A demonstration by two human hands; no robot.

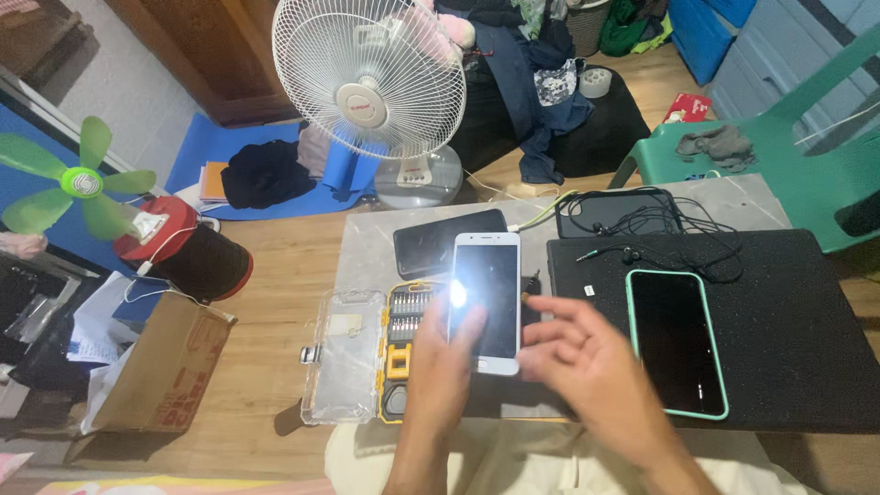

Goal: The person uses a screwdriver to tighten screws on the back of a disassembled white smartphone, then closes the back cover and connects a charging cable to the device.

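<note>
My left hand holds a white smartphone upright from below, screen toward me with a bright glare spot on the glass. My right hand hovers just right of the phone's lower edge, fingers spread and empty, fingertips near its side. Behind the phone lies an open yellow screwdriver bit case with its clear lid folded out to the left. A phone in a mint green case lies face up on a black foam mat to the right.
A black phone and a black phone case with tangled earphones lie on the grey board. A white standing fan, a small green fan, a cardboard box and a green plastic chair surround it.
</note>
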